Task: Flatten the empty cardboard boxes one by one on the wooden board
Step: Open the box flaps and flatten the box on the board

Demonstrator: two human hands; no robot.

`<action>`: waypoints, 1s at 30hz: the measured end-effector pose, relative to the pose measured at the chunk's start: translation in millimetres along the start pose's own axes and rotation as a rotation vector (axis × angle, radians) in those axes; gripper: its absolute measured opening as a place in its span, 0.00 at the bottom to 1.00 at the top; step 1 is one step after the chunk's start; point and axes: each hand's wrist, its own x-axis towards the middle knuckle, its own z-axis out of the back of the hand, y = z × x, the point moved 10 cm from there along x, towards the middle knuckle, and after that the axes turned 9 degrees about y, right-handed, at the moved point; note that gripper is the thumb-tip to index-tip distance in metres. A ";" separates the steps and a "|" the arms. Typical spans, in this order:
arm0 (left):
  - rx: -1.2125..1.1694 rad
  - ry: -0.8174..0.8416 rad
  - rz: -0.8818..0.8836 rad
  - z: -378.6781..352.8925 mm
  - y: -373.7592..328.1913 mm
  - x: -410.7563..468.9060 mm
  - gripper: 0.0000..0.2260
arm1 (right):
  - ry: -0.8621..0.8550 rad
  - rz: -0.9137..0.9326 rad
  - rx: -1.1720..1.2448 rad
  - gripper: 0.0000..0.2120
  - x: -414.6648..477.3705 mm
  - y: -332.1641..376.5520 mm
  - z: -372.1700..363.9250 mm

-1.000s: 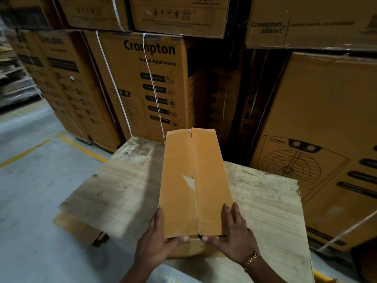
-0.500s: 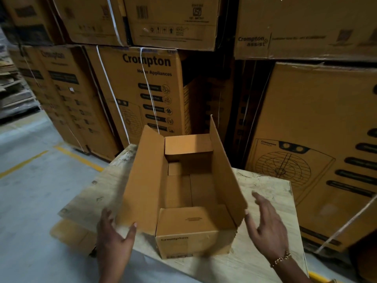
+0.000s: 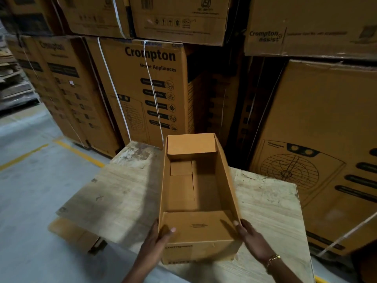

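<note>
The cardboard box [image 3: 195, 190] sits on the wooden board [image 3: 122, 190] with its top open. It is empty inside. Its long way runs straight out from the two grips toward the big stacked cartons [image 3: 146, 88] behind. The short end with the printed word is the end closest to the grips.

The left grip [image 3: 157, 240] is at the near left corner of the box. Its thumb is hooked inside, and the rest of it is on the outside, so it pinches the tall left flap. The right grip [image 3: 252, 240] is at the near right corner. Its fingers look straight and lie against the outside of the right wall, touching it. I cannot see a thumb curled over that edge. There is a gold bracelet [image 3: 273, 259] on that wrist.

So the box is right between the two grips, and it reaches away from both of them. Neither grip is nearer; each has its own side. The two tall side flaps stand up. The two short end flaps are folded inward.

I think the flattening is only starting. The bottom of the box looks shut, with a seam running down the middle of its floor. My guess is that the bottom has to open before the walls can fold flat. Because the box is long, a push from the near end alone may just slide it along the board toward the cartons.
</note>
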 end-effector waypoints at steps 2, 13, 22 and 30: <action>-0.011 -0.047 0.009 2.7 -5.5 0.0 0.48 | -0.024 0.011 -0.083 0.51 7.5 7.8 -10.9; 0.020 -0.149 0.079 22.8 -8.7 -5.6 0.43 | -0.001 0.222 -1.106 0.53 59.5 115.8 -34.3; -0.198 -0.198 0.107 72.4 -29.8 -4.9 0.27 | 0.098 0.300 -0.365 0.25 18.2 166.4 39.5; 0.152 0.389 -0.049 11.7 -43.7 -9.9 0.58 | 0.221 0.191 -0.476 0.37 -22.0 71.2 48.4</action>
